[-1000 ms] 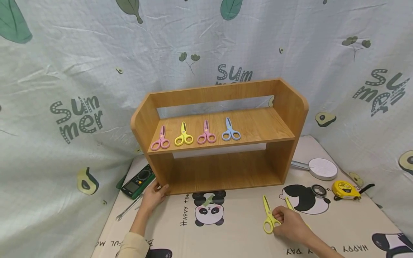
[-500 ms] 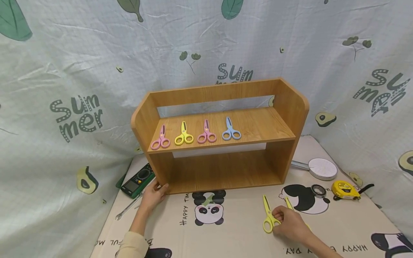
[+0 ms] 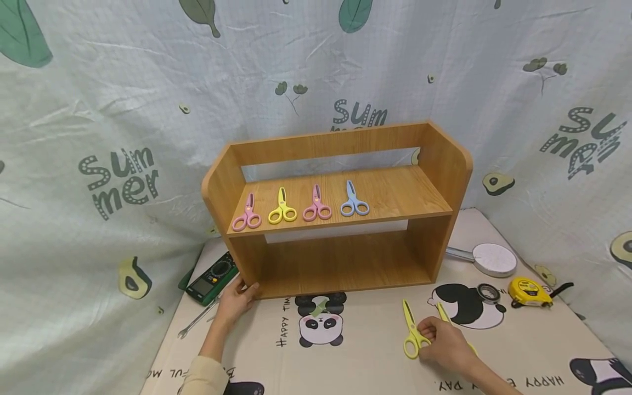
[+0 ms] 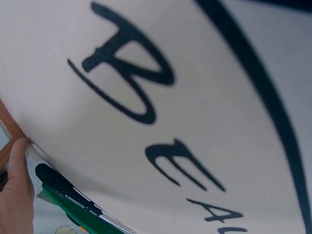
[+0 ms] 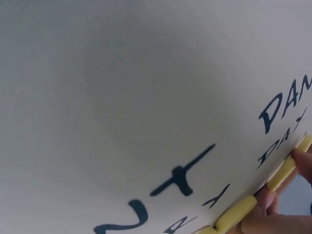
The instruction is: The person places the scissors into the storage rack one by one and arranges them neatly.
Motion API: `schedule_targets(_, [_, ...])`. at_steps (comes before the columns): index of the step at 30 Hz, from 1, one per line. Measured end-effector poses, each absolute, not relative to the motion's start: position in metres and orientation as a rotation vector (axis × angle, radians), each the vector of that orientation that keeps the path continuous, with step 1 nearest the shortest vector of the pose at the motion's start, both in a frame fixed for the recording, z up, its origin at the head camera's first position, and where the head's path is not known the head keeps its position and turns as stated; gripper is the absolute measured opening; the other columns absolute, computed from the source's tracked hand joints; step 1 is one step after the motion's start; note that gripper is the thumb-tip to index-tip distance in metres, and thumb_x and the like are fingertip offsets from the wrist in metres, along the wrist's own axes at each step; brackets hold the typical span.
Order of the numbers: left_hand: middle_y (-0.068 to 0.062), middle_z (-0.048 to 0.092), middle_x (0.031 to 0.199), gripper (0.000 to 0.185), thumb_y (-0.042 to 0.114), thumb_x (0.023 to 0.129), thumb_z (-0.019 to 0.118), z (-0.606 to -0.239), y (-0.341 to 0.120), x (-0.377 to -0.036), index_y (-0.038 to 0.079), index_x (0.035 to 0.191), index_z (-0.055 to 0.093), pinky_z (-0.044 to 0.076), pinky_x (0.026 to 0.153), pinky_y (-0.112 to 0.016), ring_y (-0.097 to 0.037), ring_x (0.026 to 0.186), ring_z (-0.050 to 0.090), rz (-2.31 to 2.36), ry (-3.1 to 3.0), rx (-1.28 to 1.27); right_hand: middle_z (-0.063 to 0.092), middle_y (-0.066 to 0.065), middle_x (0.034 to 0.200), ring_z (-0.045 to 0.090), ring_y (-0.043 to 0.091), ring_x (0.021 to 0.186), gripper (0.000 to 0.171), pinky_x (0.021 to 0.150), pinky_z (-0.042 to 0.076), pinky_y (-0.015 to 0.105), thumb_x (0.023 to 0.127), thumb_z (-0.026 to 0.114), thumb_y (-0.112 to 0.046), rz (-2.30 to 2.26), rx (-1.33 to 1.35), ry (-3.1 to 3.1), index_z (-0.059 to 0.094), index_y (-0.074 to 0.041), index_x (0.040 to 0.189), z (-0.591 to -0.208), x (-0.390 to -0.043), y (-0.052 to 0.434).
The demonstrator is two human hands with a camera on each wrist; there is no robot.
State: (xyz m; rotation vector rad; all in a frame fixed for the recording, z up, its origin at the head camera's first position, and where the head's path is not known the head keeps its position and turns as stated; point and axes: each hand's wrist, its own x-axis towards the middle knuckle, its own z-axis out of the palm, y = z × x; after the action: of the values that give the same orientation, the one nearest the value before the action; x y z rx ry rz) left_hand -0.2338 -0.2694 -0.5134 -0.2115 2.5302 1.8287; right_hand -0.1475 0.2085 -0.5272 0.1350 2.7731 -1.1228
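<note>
A two-tier wooden shelf (image 3: 340, 263) stands on the table. Along its upper board lie pink scissors (image 3: 248, 213), yellow scissors (image 3: 282, 206), another pink pair (image 3: 316, 203) and blue scissors (image 3: 351, 200), blades pointing back. My left hand (image 3: 236, 303) grips the shelf's lower left front corner, thumb at the front edge. On the table at right, my right hand (image 3: 445, 344) pinches the handle of a yellow pair of scissors (image 3: 412, 328). A second yellow pair (image 3: 443, 312) lies partly hidden beneath this hand. Yellow handles (image 5: 236, 214) show beside the fingers in the right wrist view.
Left of the shelf are a green multimeter (image 3: 212, 280) and a wrench (image 3: 195, 322). To the right lie a round white-topped object with a handle (image 3: 494, 259), a black tape roll (image 3: 488, 292) and a yellow tape measure (image 3: 529, 292). A printed curtain (image 3: 163, 99) hangs behind.
</note>
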Motion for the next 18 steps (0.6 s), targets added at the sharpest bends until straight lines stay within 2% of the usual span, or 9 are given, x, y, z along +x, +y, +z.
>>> schedule_targets(5, [-0.036,0.031,0.162,0.067,0.011,0.105,0.059,-0.514,-0.269,-0.233,0.002,0.164,0.026,0.053,0.107,-0.057,-0.053,0.138,0.052,1.826,2.535,-0.192,0.061,0.002,0.092,0.053,0.016,0.086,0.048,0.068,0.044,0.022,0.059,0.082,0.003,-1.120,0.134,2.777,0.067,-0.002,0.104,-0.525,-0.146,0.209])
schedule_targets(18, [-0.034,0.034,0.162,0.066,0.011,0.106,0.058,-0.513,-0.268,-0.233,0.002,0.163,0.027,0.055,0.105,-0.055,-0.052,0.137,0.053,1.819,2.534,-0.224,0.064,0.003,0.096,0.055,0.016,0.088,0.051,0.067,0.047,0.020,0.061,0.083,0.001,-1.215,0.109,2.750,0.067,-0.001,0.109,-0.500,-0.140,0.214])
